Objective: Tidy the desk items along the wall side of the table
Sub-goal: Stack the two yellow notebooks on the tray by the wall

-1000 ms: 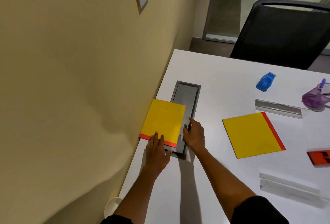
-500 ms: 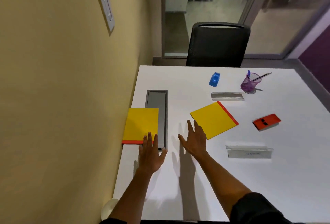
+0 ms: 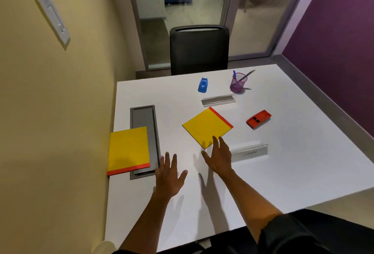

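A yellow notepad with a red edge (image 3: 128, 149) lies against the wall side of the white table (image 3: 293, 168), partly over a grey cable hatch (image 3: 144, 116). A second yellow notepad (image 3: 206, 126) lies tilted in the middle. My left hand (image 3: 170, 175) hovers open just right of the hatch, holding nothing. My right hand (image 3: 219, 156) is open, fingertips at the near corner of the second notepad. Also on the table are a blue stapler (image 3: 203, 85), a purple pen cup (image 3: 238, 83), a red stapler (image 3: 258, 119) and two clear nameplates (image 3: 218, 100) (image 3: 250, 152).
The yellow wall (image 3: 60, 112) with a switch plate (image 3: 53, 19) runs along the table's left edge. A black chair (image 3: 199, 49) stands at the far side before glass doors. A purple wall (image 3: 334, 31) is at the right.
Both hands have come off the notepad by the wall. My right hand moved right to the second notepad, and my left hand drew back from the hatch. The view lifted and widened.
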`<control>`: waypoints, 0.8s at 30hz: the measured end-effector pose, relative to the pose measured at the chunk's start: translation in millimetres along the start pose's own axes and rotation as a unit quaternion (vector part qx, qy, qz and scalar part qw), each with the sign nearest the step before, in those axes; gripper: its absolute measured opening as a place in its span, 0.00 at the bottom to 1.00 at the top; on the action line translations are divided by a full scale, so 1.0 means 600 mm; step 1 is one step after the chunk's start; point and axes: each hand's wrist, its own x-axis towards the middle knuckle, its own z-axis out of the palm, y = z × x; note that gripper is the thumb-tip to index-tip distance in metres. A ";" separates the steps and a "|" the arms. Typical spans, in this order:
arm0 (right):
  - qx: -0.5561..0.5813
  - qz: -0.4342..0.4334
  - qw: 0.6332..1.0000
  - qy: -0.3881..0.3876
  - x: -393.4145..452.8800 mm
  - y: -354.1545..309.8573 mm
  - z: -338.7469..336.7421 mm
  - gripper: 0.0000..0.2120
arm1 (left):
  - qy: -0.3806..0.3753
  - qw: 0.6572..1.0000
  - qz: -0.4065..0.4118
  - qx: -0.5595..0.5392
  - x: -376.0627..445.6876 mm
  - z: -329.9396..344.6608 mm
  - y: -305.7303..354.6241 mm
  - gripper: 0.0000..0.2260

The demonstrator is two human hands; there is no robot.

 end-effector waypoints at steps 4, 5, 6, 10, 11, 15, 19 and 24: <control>0.027 0.021 0.999 0.001 0.050 0.022 0.002 0.37 | -0.035 0.999 0.005 0.026 0.045 0.007 0.017 0.34; 0.036 0.026 0.999 0.001 0.065 0.027 0.002 0.37 | -0.046 0.998 0.004 0.030 0.059 0.009 0.021 0.33; 0.042 0.028 0.999 0.000 0.083 0.032 0.003 0.37 | -0.055 0.998 0.004 0.029 0.074 0.012 0.025 0.33; 0.048 0.044 0.998 -0.006 0.158 0.054 0.003 0.36 | -0.086 0.996 0.015 0.020 0.137 0.018 0.049 0.32; 0.053 0.051 0.997 -0.007 0.177 0.060 0.004 0.36 | -0.093 0.995 0.020 0.020 0.151 0.021 0.057 0.33; 0.066 0.068 0.995 -0.019 0.247 0.086 0.006 0.36 | -0.119 0.992 0.036 0.031 0.197 0.033 0.085 0.33; 0.058 0.071 0.995 -0.029 0.302 0.110 0.010 0.35 | -0.137 0.989 0.042 0.039 0.243 0.044 0.114 0.33; 0.031 0.056 0.996 -0.055 0.359 0.131 0.014 0.35 | -0.130 0.989 0.056 0.046 0.287 0.061 0.129 0.34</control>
